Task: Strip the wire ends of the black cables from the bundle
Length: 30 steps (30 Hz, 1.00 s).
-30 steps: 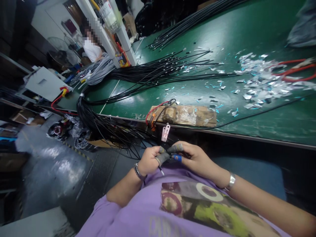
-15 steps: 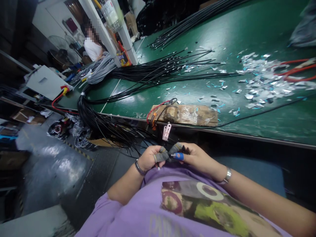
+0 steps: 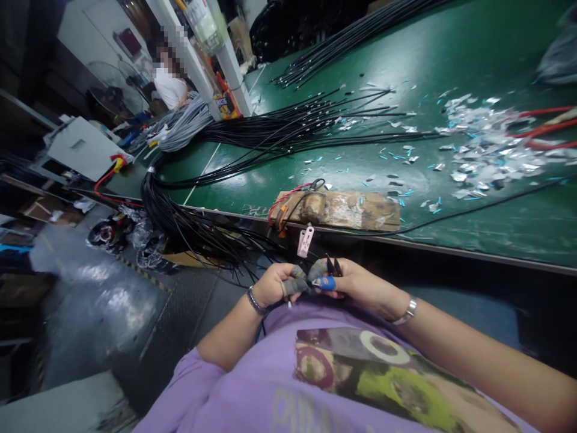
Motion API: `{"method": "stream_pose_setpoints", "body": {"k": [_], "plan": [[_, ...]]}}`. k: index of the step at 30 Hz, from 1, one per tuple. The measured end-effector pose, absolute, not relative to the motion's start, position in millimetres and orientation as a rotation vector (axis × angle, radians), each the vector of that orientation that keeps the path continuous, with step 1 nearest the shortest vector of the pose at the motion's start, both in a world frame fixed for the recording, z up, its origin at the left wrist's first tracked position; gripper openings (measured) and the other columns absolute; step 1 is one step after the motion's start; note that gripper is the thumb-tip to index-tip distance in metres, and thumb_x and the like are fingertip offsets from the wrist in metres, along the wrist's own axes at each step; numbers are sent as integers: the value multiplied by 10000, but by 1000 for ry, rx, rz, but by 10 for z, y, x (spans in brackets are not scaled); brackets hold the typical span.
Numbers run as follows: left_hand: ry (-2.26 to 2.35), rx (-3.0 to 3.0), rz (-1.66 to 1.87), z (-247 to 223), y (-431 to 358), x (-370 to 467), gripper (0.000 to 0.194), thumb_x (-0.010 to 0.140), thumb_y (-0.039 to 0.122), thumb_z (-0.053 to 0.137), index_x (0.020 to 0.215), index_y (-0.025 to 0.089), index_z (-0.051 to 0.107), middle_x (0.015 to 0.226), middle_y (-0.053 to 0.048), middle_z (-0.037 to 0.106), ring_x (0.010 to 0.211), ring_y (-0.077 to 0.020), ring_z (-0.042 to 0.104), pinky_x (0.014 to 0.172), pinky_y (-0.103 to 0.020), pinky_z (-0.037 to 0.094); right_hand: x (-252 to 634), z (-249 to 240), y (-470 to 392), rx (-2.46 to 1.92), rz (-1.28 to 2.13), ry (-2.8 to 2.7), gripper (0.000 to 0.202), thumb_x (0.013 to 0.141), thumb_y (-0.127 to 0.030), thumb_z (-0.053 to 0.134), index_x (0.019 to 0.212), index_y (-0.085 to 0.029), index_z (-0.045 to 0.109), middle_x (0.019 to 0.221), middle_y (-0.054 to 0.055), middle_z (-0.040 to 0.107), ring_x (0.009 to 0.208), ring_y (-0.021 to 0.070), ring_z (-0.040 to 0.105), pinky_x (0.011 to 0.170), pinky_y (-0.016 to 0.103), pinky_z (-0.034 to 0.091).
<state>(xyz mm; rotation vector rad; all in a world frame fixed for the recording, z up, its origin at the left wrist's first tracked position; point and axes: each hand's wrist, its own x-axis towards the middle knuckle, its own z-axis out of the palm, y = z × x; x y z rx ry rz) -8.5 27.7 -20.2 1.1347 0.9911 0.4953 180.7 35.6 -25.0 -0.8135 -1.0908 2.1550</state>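
Can see two hands close together, on the near side of one wooden board [image 3: 360, 210]. Can see the left hand [image 3: 276, 285] pinched tight on one black cable [image 3: 290, 305], with its pale tip poking out under the fingers, nearer than the board. Can see the right hand [image 3: 356, 285] curled around one small dark tool [image 3: 333, 266], kind too hard to tell, with two points sticking up. Can count three grey finger covers [image 3: 295, 287], plus one blue cover [image 3: 327, 283] on the right thumb.

Between the hands and the board, can spot one pink clip [image 3: 305, 240]. On the board, can find one wood block [image 3: 312, 208].

Under the board, can see one long green surface [image 3: 433, 60]. Behind the board, can count two big bunches of black cables, one far bunch [image 3: 360, 42] and one near bunch [image 3: 252, 133]. Farther left, can see one bunch of grey cables [image 3: 183, 129]. Right of the board, can see silver scraps [image 3: 487, 150], too many to count, beside one red-handled thing [image 3: 545, 129].

Left of the board, can see loose black cables [image 3: 169, 222] hanging off the edge, over a shiny grey floor [image 3: 99, 288]. Far back and left of the board, can see one person [image 3: 169, 87] in a white top, near a fan [image 3: 112, 90].
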Motion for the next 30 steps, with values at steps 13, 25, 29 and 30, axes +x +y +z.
{"method": "stream_pose_setpoints", "body": {"k": [13, 25, 29, 30], "plan": [[948, 1176, 594, -191, 239, -87, 525, 572, 620, 719, 646, 133, 537, 395, 43, 477, 326, -47, 380, 370, -179, 277, 1751, -271, 290, -1044, 1967, -973, 247, 530, -266, 785, 578, -168, 564, 471, -75, 472, 424, 46, 336, 399, 191, 247], [981, 1155, 567, -244, 206, -89, 526, 600, 631, 691, 619, 140, 503, 381, 58, 440, 316, -35, 332, 359, -171, 236, 1808, -78, 262, -909, 1835, -1203, 339, 608, -400, 774, 825, -184, 629, 776, 24, 663, 717, 166, 588, 704, 320, 481], [990, 1213, 474, -167, 220, -38, 523, 534, 591, 751, 588, 128, 515, 411, 60, 453, 354, -33, 357, 388, -172, 281, 1750, -92, 288, -1016, 1726, -1264, 300, 595, -412, 760, 707, -177, 610, 677, -1, 616, 643, 144, 539, 628, 289, 451], [978, 1236, 457, -149, 220, -22, 516, 515, 570, 771, 579, 125, 520, 424, 60, 456, 368, -31, 363, 397, -171, 290, 1744, -105, 299, -1056, 1686, -1232, 310, 584, -420, 760, 697, -179, 602, 663, -6, 603, 626, 139, 523, 604, 282, 439]]}}
